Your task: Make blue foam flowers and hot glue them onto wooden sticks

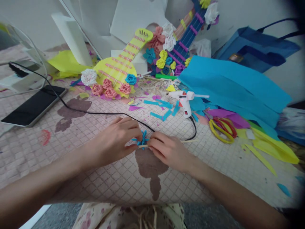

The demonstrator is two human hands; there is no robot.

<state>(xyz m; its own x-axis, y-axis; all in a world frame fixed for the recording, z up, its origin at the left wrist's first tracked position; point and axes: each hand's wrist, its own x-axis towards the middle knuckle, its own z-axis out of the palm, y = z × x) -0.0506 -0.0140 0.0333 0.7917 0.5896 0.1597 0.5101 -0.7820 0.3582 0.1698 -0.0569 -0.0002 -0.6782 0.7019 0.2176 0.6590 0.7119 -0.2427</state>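
A small blue paper flower (pixel 143 137) with narrow petals is between my two hands, above the table's front half. My left hand (pixel 120 136) is closed, with its fingertips at the flower's left petals. From the other side, my right hand (pixel 170 151) pinches a thin wooden stick (pixel 143 146), whose tip crosses the flower's lower side. The stick's other end shows to the right, past my knuckles. My fingers hide part of the flower, and I cannot tell whether stick and flower are joined.
A white glue gun (pixel 186 103) stands beyond my right hand, its black cord (pixel 105 113) running behind both hands. Scissors (pixel 221 130) and blue paper (pixel 228 82) lie right. Behind stands a yellow paper guitar (pixel 119 65) with paper roses. A phone (pixel 33 105) lies left.
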